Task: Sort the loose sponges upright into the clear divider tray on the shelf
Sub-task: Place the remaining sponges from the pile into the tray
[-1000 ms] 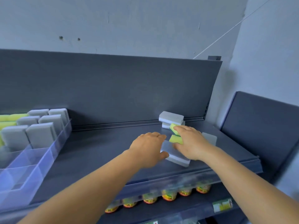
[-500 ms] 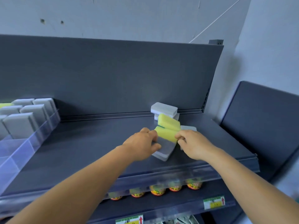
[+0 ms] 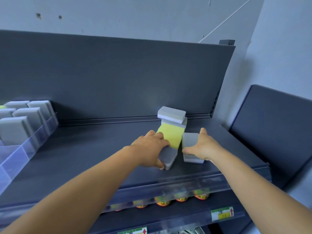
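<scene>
My left hand [image 3: 149,146] grips a grey sponge [image 3: 167,157] low on the dark shelf, with a yellow sponge [image 3: 171,136] lying over its far end. My right hand [image 3: 205,146] clasps another grey sponge [image 3: 190,141] just to the right, thumb on its near side. Behind them two grey sponges [image 3: 171,114] are stacked against the back panel. The clear divider tray [image 3: 18,154] sits at the far left, with several grey sponges [image 3: 25,117] standing upright in its rear compartments.
The dark shelf [image 3: 87,149] has a clear front lip [image 3: 185,184]. Bottles with orange caps [image 3: 181,198] stand on the shelf below, beside price labels [image 3: 222,215]. A dark panel [image 3: 273,130] stands to the right.
My right hand let go of the yellow sponge, which now lies flat, and took hold of a grey sponge to the right. My left hand slid onto the lower grey sponge.
</scene>
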The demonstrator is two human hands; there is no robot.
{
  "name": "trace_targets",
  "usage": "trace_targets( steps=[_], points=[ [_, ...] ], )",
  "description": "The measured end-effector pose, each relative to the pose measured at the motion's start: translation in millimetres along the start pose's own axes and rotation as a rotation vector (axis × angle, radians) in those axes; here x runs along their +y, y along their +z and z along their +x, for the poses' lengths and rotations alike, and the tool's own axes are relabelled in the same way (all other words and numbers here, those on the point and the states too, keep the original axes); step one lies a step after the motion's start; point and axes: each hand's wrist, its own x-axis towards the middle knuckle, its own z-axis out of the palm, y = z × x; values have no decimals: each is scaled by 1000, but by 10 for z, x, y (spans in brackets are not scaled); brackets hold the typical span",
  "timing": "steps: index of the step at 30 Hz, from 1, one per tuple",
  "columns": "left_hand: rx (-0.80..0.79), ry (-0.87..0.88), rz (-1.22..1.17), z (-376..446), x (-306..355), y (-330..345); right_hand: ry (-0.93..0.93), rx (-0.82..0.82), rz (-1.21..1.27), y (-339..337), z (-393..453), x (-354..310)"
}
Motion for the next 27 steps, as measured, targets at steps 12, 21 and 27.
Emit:
trace_targets(
  steps=[12,21,27],
  points=[
    [239,-121,-585,-301,-124,-159,-64,-19,213,-137,-194,-44],
    [311,-200,-827,-815,-264,-273,-421,20,326,-66,-441,-508],
    [408,-396,-667,-1147,-543,-276,-461,88,173,265,-571,-905]
  ],
)
